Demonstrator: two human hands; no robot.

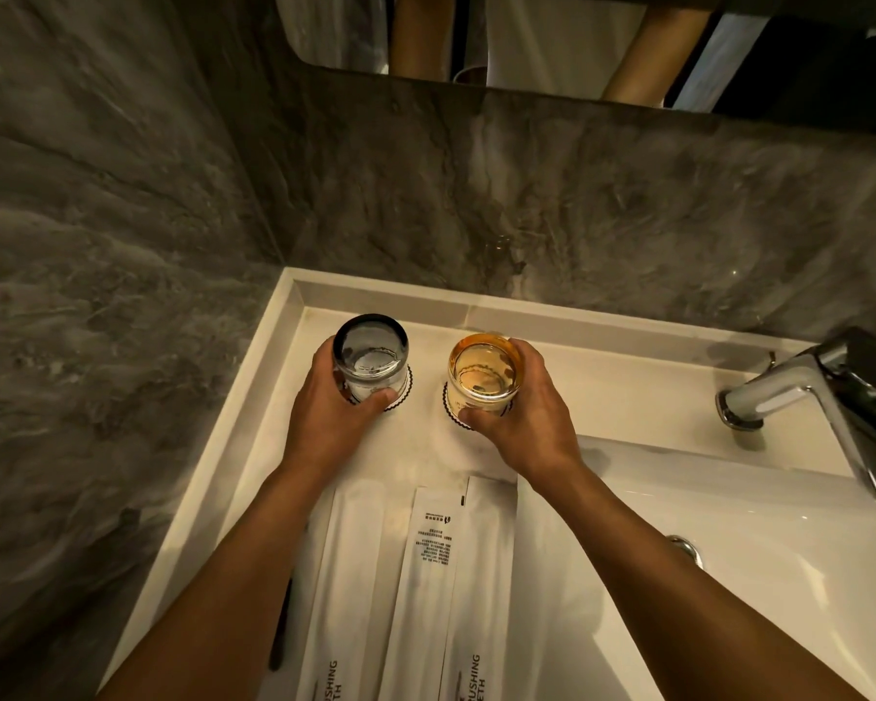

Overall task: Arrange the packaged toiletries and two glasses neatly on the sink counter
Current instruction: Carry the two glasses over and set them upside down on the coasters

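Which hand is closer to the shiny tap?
Right. The right hand grips the amber glass, with bare counter between it and the tap. The left hand grips the grey glass, farther left, on the far side of the amber glass.

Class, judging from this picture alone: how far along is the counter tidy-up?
Done: three packets lie side by side. In hand: the left hand grips the grey glass, the right hand the amber glass, each over a coaster. Left: letting go.

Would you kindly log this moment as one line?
left hand: grips grey glass | right hand: grips amber glass | packets: flat, nearer
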